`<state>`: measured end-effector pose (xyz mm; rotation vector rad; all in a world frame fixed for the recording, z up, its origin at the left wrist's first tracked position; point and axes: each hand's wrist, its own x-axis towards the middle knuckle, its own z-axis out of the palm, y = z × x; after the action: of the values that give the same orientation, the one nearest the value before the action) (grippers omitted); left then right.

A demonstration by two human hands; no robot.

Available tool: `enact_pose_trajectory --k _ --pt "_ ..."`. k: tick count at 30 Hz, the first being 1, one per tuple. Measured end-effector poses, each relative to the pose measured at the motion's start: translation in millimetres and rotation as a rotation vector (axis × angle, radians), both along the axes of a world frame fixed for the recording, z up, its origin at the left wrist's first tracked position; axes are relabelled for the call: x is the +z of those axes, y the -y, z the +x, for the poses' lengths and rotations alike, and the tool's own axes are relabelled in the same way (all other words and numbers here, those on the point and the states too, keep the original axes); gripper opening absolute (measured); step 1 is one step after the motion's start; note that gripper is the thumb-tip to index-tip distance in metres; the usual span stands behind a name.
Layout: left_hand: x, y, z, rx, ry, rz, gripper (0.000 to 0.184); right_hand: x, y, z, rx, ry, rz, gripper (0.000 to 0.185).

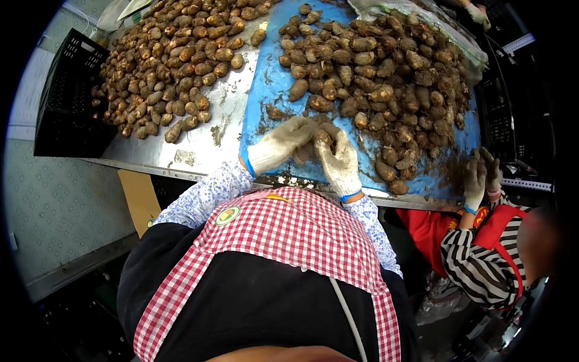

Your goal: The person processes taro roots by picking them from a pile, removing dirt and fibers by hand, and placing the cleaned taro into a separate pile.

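My left hand [283,142] and my right hand [339,158] both wear off-white, dirt-stained gloves and meet over the table's near edge. A brown taro corm [324,137] shows between them, with the fingers of my right hand curled round it. The fingers of my left hand are closed beside it; whether they grip the corm or something else is hidden. Beyond my hands, on the blue sheet [259,102], lies a large pile of rooty, soil-covered corms [386,78]. A pile of cleaner corms [175,60] lies on the metal tabletop [226,114] at the left.
A black crate [75,99] stands tilted at the left table end. On the right, a co-worker in striped sleeves [482,259] has gloved hands [480,178] at the table edge. Another person's gloved hand [477,13] shows at the top right, near black crates [497,90].
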<state>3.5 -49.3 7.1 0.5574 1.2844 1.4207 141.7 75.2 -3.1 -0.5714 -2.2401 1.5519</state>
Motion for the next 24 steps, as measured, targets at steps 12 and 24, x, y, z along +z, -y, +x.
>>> enact_pose_trajectory --k 12,24 --pt "37.2 4.6 3.9 0.098 -0.105 0.03 0.035 -70.5 -50.0 -25.3 0.242 0.257 0.049 0.032" --pt "11.8 5.9 11.9 0.184 -0.245 -0.046 0.039 -6.3 5.2 -8.1 0.047 -0.131 -0.305 0.021"
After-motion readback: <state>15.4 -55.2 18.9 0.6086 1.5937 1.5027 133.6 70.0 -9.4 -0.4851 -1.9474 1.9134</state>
